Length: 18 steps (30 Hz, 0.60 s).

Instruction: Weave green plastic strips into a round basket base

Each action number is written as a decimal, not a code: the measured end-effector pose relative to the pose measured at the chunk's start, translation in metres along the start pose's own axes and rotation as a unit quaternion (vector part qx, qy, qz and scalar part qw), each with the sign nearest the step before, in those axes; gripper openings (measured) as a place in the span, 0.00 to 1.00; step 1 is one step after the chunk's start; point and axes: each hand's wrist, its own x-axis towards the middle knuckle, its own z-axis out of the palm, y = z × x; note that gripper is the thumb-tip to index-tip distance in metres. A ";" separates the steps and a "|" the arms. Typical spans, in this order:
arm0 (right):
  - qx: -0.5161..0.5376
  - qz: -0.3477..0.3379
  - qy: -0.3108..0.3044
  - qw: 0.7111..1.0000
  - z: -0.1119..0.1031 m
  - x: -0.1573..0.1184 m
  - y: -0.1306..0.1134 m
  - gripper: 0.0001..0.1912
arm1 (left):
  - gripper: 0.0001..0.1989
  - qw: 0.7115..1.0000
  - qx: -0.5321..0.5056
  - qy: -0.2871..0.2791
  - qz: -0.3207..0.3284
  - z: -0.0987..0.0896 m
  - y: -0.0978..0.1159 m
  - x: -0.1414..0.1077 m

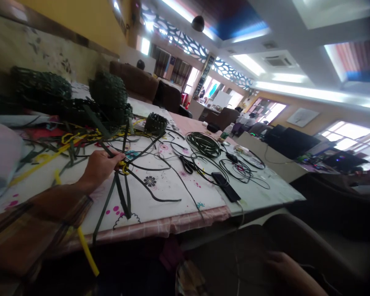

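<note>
Long worktable draped in a white plastic cover printed with flowers (169, 185), set in a bright room beneath a pale panelled ceiling (299, 39); a pink checked cloth (185, 222) shows along the near edge. Woven containers occupy the far left. Two bulky, dark green baskets of plaited strip (43, 84) (107, 92) stand near the wall, their contents hidden from this angle. Closer to the middle sits a small, round, dark green woven basket (156, 123), its interior too dark to read. Farther right, a clear plastic bottle with a green label (227, 131) stands at the back; its fill cannot be told. At the left margin, a pale, translucent plastic object (1, 154) is cut off by the frame, and whether it contains anything is unclear.

Left hand (103, 166), extended over the table from a brown plaid sleeve (40, 230), grasps a spray of flat, dark green strips (122, 195) between thumb and fingers. These radiate from a small yellow knot (123, 166) just beside the fingertips; some trail across the cover and one reaches over the near edge. Right hand (285, 267), low and blurred beyond the table edge; whether it grips anything cannot be told. Also on the cover: black-handled scissors (188, 165), a coil of dark green strip (203, 144) and a flat, dark rectangular device (226, 188) with a pale cable (242, 213).
</note>
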 end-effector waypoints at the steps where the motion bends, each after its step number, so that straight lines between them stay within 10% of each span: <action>1: -0.051 0.007 -0.023 0.998 0.001 0.000 0.001 0.07 | 0.14 1.000 0.002 -0.001 0.005 0.001 0.000 -0.001; 4: -0.167 0.016 -0.094 0.981 0.004 0.013 -0.016 0.08 | 0.15 1.000 0.011 0.000 0.009 0.003 0.002 -0.002; 7: -0.049 -0.151 -0.074 0.985 0.022 0.030 -0.079 0.11 | 0.15 1.000 0.018 0.004 -0.001 0.003 0.004 -0.001; 11: 0.255 -0.296 -0.165 0.906 0.089 0.040 -0.203 0.13 | 0.13 1.000 0.013 0.000 -0.004 0.002 0.004 -0.002; 18: 0.130 -0.317 -0.308 0.887 0.200 0.023 -0.331 0.22 | 0.13 0.999 -0.013 0.021 -0.034 0.001 -0.002 0.004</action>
